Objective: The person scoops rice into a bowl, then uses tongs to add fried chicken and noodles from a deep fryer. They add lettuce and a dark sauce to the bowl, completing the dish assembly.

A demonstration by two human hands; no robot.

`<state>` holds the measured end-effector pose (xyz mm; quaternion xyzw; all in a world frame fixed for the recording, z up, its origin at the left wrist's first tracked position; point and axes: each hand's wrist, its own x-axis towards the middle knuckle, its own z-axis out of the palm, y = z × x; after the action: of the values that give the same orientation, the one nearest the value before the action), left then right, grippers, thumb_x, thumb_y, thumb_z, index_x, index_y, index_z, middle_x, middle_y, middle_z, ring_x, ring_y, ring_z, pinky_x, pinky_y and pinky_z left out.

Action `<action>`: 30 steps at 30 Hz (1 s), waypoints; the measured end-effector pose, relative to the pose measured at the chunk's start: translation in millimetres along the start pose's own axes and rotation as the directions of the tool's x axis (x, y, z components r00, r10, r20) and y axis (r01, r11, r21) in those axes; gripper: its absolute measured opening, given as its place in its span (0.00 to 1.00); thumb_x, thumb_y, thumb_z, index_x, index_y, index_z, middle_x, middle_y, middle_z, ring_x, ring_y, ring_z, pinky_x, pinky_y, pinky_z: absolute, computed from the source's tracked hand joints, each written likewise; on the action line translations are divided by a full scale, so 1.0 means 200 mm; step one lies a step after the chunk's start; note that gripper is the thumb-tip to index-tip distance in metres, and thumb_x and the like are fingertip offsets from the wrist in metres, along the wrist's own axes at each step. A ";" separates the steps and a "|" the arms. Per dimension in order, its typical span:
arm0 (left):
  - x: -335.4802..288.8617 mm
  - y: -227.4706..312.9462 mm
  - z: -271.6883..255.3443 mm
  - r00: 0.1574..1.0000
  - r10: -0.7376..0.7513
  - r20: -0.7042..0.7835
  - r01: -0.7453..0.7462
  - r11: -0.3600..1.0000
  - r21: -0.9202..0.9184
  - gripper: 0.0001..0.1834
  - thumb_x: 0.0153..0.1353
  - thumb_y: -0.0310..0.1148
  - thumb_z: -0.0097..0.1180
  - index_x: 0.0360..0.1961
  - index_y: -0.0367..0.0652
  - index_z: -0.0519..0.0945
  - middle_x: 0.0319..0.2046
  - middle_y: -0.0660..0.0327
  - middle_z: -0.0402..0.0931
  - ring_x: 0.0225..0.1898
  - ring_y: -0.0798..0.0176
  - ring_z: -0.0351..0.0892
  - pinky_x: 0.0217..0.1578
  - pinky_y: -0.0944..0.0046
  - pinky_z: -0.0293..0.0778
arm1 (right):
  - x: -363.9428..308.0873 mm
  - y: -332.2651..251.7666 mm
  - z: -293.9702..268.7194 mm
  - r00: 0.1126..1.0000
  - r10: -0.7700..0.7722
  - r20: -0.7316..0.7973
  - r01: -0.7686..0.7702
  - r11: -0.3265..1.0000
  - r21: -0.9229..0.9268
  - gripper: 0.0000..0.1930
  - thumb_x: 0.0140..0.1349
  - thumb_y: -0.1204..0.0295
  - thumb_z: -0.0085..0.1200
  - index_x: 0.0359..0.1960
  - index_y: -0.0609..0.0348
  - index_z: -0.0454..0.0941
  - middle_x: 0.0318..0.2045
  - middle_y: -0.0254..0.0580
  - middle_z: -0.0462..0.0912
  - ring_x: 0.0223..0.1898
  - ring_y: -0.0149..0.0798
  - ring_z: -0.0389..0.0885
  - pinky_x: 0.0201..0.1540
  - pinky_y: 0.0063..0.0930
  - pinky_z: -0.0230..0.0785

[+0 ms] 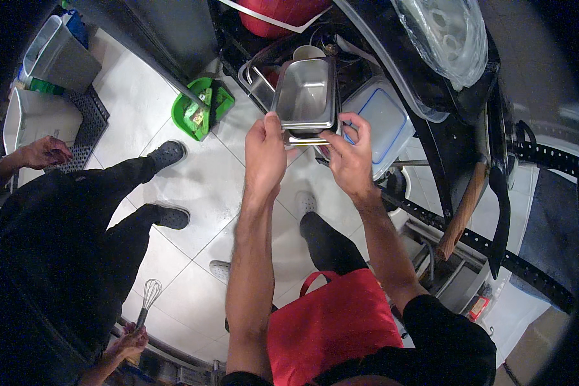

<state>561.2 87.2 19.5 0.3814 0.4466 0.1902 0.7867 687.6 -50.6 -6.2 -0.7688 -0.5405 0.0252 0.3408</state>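
Observation:
Both my hands are raised in front of me around a rectangular stainless steel food pan (305,90). At least one more metal rim shows just under it, so the pans look stacked. My left hand (266,154) grips the near left corner, thumb on the side. My right hand (352,154) grips the near right corner with curled fingers. The pan's inside is bare, its opening tilted toward me. Directly behind it, a dark shelf holds a clear plastic container with a blue-edged lid (379,125) and a small pale bowl (309,53).
A co-worker in dark clothes stands at left, one hand holding a whisk (151,296). A green dustpan (201,109) with litter lies on the tiled floor. Grey bins (61,58) stand far left. A wooden rolling pin (463,212) hangs at right by a perforated black rail (482,244).

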 end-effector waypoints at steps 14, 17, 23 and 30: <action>0.38 -0.08 0.18 0.934 0.301 -0.192 -0.193 0.879 0.436 0.21 0.64 0.36 0.54 0.18 0.33 0.75 0.22 0.45 0.79 0.27 0.40 0.80 0.33 0.49 0.75 | 0.40 0.53 0.02 0.475 0.876 -0.084 -0.260 0.231 0.937 0.22 0.67 0.67 0.54 0.58 0.63 0.65 0.55 0.50 0.69 0.55 0.53 0.77 0.55 0.52 0.76; 0.37 -0.10 0.26 0.824 0.526 -0.211 -0.332 0.750 0.573 0.20 0.63 0.36 0.57 0.19 0.32 0.75 0.25 0.43 0.77 0.34 0.38 0.78 0.39 0.47 0.72 | 0.65 0.85 0.11 0.299 0.946 0.122 0.037 -0.140 0.990 0.19 0.69 0.65 0.50 0.57 0.62 0.68 0.47 0.50 0.71 0.52 0.54 0.78 0.49 0.57 0.76; 0.39 -0.03 0.28 0.813 0.569 -0.127 -0.313 0.610 0.728 0.18 0.63 0.38 0.58 0.26 0.30 0.80 0.33 0.41 0.78 0.39 0.40 0.79 0.41 0.46 0.74 | 0.75 1.34 0.25 0.269 0.918 0.290 0.104 -0.327 0.939 0.18 0.72 0.61 0.44 0.55 0.58 0.73 0.40 0.47 0.74 0.48 0.51 0.77 0.48 0.58 0.75; 0.42 0.08 0.34 0.838 0.543 -0.057 -0.145 0.323 0.935 0.18 0.63 0.40 0.57 0.30 0.32 0.84 0.37 0.42 0.81 0.41 0.41 0.83 0.44 0.46 0.80 | 0.77 1.70 0.37 0.406 0.831 0.380 0.147 -0.469 0.871 0.27 0.72 0.52 0.37 0.64 0.56 0.68 0.59 0.51 0.68 0.61 0.53 0.69 0.62 0.57 0.63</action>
<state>664.1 120.5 6.1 0.7888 0.5185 0.1508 0.2937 999.2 55.0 -199.7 -0.2941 0.2508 0.3031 0.8710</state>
